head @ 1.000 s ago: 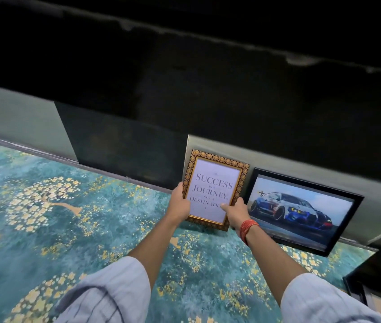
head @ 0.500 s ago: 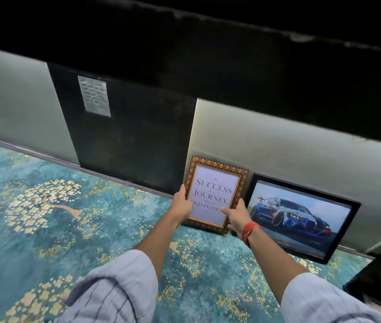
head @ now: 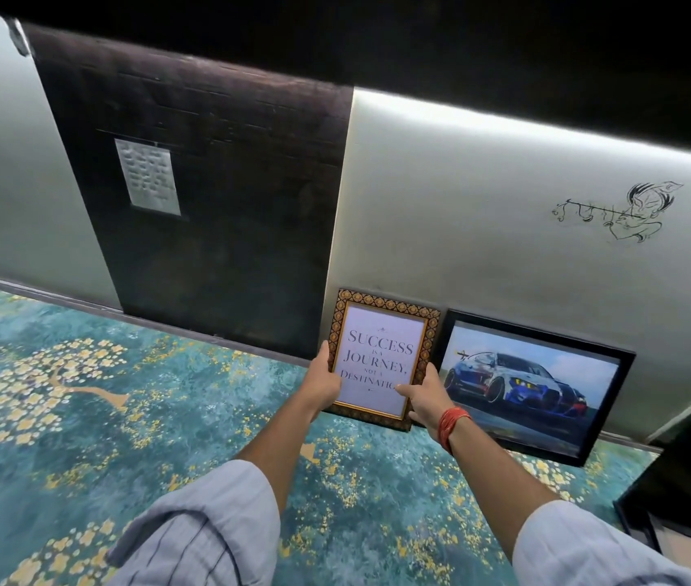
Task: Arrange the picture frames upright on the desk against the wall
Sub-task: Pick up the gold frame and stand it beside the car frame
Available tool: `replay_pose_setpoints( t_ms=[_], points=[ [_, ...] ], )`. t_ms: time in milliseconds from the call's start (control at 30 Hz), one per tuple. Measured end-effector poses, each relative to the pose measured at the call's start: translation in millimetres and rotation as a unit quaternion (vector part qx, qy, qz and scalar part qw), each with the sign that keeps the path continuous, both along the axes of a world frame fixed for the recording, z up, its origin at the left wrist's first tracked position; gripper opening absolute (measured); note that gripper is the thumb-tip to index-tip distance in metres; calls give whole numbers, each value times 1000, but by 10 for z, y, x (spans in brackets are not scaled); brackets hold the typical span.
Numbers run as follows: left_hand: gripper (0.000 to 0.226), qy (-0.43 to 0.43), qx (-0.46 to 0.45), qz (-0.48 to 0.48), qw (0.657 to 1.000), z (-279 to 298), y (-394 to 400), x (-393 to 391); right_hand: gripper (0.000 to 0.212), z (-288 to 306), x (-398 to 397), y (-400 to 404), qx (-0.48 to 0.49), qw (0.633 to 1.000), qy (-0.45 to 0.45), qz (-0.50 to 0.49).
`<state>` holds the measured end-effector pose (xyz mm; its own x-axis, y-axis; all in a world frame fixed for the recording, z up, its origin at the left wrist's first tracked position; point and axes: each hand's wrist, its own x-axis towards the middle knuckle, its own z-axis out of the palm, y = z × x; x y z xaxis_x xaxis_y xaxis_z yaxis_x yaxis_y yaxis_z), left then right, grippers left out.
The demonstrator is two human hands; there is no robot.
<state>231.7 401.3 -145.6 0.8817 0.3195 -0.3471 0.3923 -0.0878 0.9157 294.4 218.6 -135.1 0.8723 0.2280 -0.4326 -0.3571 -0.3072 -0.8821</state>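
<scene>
Teal floral cloth covers the bench (head: 132, 416). Both arms reach forward: the left hand (head: 326, 382) and right hand (head: 426, 395) clamp the quote frame (head: 383, 357) by its side edges, upright against the wall (head: 483, 213), just beside the car picture frame (head: 538, 382).

Left hand (head: 324, 384) hides quote frame's (head: 381, 357) left edge.

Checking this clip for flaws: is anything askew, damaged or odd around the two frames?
Nothing is damaged. The quote frame stands upright against the wall beside the car picture, with the left hand and right hand at its sides. Any apparent tilt looks like wide-angle distortion.
</scene>
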Motion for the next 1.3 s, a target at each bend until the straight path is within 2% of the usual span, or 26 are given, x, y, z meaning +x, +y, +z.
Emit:
replay_pose_setpoints(
  t_ms=[133,500,700,800,967,1167,1300],
  points=[
    [84,-6,5,-2,1000,34,4,-21,92,-12,-33,41,-4,1000,-5,-2],
    [91,3,-29,-7,1000,184,-66,-87,80,-171,138,90,-17,1000,-15,-10],
    [96,-9,-13,4,1000,204,-67,-138,77,348,-222,134,-40,992,-114,-38],
    [88,-39,7,6,999,377,-171,-254,69,578,-378,130,-7,989,-145,-35],
    [70,-107,7,26,994,795,-462,-595,63,793,-654,-59,31,990,-133,-36],
    [54,-160,30,44,986,1220,-990,-868,38,1186,-1037,-548,92,976,-174,-94],
    [49,-196,17,2,980,1582,-1632,-974,45,1465,-1274,-1081,119,964,-201,-129]
  ],
)
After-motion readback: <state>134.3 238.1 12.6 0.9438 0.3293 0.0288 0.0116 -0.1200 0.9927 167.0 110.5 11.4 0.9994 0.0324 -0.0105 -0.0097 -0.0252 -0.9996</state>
